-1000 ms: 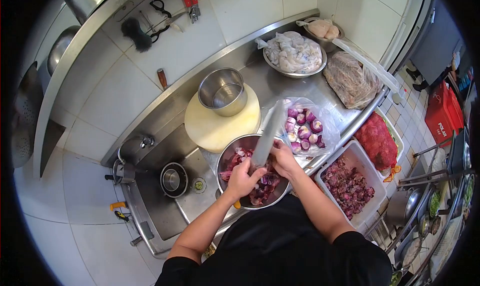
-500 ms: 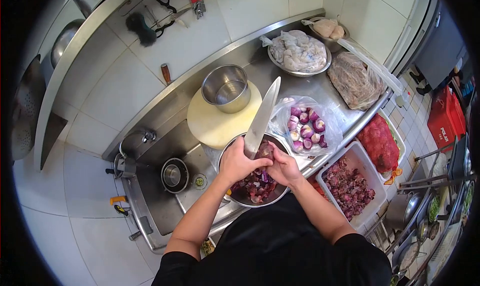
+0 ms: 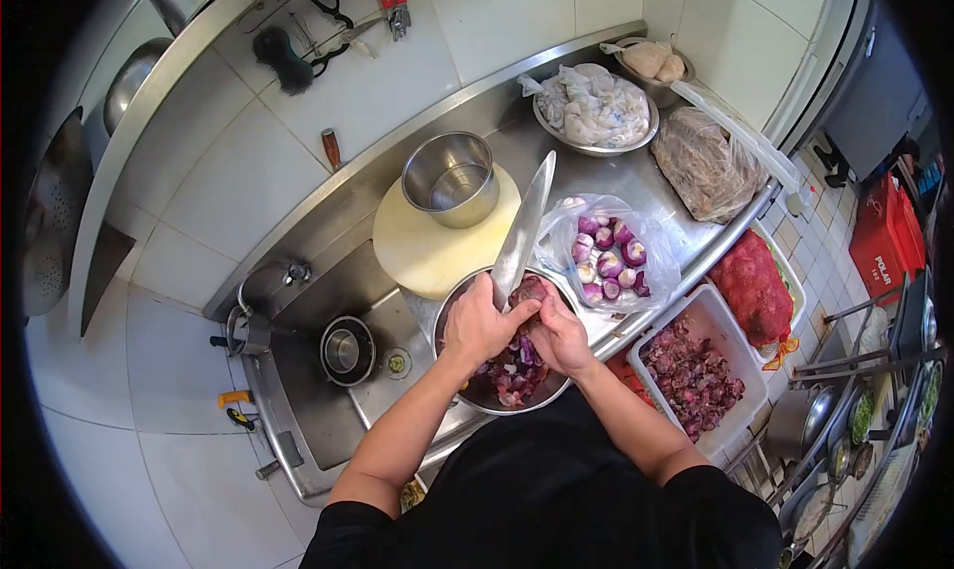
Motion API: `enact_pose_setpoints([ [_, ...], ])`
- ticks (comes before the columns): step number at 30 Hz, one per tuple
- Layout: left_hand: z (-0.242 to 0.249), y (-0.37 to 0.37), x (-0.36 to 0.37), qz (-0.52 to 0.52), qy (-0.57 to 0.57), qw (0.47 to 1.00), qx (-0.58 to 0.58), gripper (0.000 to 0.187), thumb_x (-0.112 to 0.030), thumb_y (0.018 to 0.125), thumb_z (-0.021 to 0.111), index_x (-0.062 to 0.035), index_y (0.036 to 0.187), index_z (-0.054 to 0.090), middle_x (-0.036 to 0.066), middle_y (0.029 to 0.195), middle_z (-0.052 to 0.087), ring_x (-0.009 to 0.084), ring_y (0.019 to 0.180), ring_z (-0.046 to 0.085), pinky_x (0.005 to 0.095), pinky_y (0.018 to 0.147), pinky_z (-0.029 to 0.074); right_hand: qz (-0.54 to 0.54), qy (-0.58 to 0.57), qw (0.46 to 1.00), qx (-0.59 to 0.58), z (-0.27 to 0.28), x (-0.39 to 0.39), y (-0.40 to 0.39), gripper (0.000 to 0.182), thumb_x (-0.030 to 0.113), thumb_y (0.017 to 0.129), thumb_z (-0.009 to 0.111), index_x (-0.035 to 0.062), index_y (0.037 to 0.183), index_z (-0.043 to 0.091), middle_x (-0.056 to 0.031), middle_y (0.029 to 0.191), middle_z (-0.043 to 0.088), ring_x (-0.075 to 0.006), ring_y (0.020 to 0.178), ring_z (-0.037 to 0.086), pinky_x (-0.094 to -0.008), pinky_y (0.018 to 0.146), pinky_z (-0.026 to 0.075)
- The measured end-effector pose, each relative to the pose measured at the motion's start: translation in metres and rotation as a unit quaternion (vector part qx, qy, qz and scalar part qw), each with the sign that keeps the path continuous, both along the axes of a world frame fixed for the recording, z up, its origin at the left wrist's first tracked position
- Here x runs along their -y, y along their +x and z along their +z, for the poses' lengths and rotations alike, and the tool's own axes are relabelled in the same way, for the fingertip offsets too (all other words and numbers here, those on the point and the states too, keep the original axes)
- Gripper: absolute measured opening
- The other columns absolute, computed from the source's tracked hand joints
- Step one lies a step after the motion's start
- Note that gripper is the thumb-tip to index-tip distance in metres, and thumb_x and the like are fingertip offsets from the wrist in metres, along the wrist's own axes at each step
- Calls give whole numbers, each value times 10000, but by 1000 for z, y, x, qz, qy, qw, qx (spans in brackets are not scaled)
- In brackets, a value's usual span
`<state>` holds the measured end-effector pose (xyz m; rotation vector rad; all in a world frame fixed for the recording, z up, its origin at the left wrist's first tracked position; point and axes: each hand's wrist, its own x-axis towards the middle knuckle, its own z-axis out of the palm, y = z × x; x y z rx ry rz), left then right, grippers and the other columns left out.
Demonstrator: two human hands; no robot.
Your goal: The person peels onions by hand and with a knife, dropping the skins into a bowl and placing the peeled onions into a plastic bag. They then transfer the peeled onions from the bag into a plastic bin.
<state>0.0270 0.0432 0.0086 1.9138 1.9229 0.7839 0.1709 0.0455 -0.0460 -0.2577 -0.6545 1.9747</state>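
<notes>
My left hand (image 3: 479, 323) grips a large kitchen knife (image 3: 526, 226), its broad blade pointing up and away from me. In my right hand (image 3: 559, 335) is a red onion (image 3: 528, 291), partly covered by the fingers of both hands. The left thumb rests against the onion. Below both hands, a metal bowl (image 3: 477, 402) holds onion skins and purple pieces (image 3: 515, 375). Just beyond the right hand, a clear plastic bag (image 3: 661, 261) contains several peeled red onions (image 3: 608, 263).
A steel pot (image 3: 449, 196) stands on a round cutting board (image 3: 397, 241). The sink (image 3: 298, 390) is at left. Bagged meat (image 3: 704, 162) and a bowl of bagged food (image 3: 596, 107) lie at the back right. A white tub (image 3: 711, 311) of onion skins and a red mesh sack (image 3: 752, 286) are at right.
Both hands have shifted very slightly, and the right fingers now cover more of the onion. The knife stays in nearly the same position.
</notes>
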Motion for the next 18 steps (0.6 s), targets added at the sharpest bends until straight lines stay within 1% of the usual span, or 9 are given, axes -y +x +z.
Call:
enact_pose_setpoints([
  [3, 9, -3, 5, -34, -40, 997, 63, 757, -720, 733, 615, 19, 794, 464, 221, 689, 561, 414, 655, 573, 465, 598, 438, 35, 0, 999, 1, 13, -1, 6, 467, 284, 1026, 359, 38, 1418, 289, -109, 1363, 445, -239, 1279, 406, -386, 1102, 266],
  [5, 5, -7, 4, -47, -14, 998, 34, 725, -692, 762, 608, 19, 803, 467, 221, 686, 560, 418, 651, 572, 466, 595, 439, 76, -10, 997, -14, 13, -9, 12, 419, 241, 1032, 358, 52, 1403, 312, -86, 1316, 481, -213, 1228, 444, -363, 1077, 294],
  [7, 4, -7, 9, -60, 8, 998, 5, 695, -663, 792, 600, 19, 812, 469, 220, 683, 560, 422, 647, 572, 467, 592, 441, 203, -59, 976, -50, 12, -15, 17, 424, 258, 1034, 357, 49, 1400, 318, -91, 1318, 482, -215, 1224, 452, -363, 1064, 315],
  [9, 5, 0, 10, -26, -5, 1000, 16, 643, -617, 814, 600, 10, 827, 457, 259, 725, 581, 448, 711, 600, 496, 616, 464, 188, -49, 980, -49, 10, -13, 11, 442, 272, 1035, 362, 45, 1410, 302, -90, 1320, 478, -209, 1223, 451, -363, 1050, 333],
  [11, 0, 6, 11, -12, 6, 999, 32, 625, -602, 832, 584, 10, 832, 458, 262, 727, 580, 452, 713, 597, 501, 619, 462, 6, -29, 999, 23, 4, -3, -3, 462, 273, 1037, 366, 35, 1423, 274, -91, 1311, 476, -197, 1211, 453, -359, 1036, 343],
  [13, -4, 6, 9, 2, 17, 999, 47, 608, -587, 851, 568, 11, 837, 459, 265, 729, 578, 457, 715, 594, 506, 621, 460, -29, -43, 998, 37, 4, 2, -11, 487, 244, 1027, 383, 47, 1445, 229, -117, 1407, 399, -242, 1303, 388, -375, 1104, 273],
  [15, -7, 7, 9, 0, 23, 998, 65, 586, -569, 870, 550, 11, 848, 463, 260, 725, 573, 461, 717, 591, 516, 622, 456, -107, 78, 977, 166, 0, 3, -13, 461, 226, 1040, 355, 21, 1436, 237, -95, 1312, 462, -197, 1200, 445, -317, 1042, 327],
  [17, -4, 2, 9, -11, 25, 999, 36, 577, -562, 874, 548, 9, 851, 465, 252, 717, 571, 462, 708, 588, 516, 618, 454, -86, 58, 984, 144, 1, -2, -9, 453, 197, 1033, 362, 25, 1433, 240, -98, 1297, 476, -201, 1185, 457, -304, 1039, 330],
  [18, -1, -1, 9, -19, 28, 999, 8, 568, -556, 877, 546, 7, 853, 467, 244, 710, 568, 462, 699, 586, 515, 613, 453, -3, -7, 994, 111, 12, -5, -3, 409, 194, 1031, 361, 38, 1402, 287, -81, 1249, 499, -179, 1130, 478, -298, 989, 358],
])
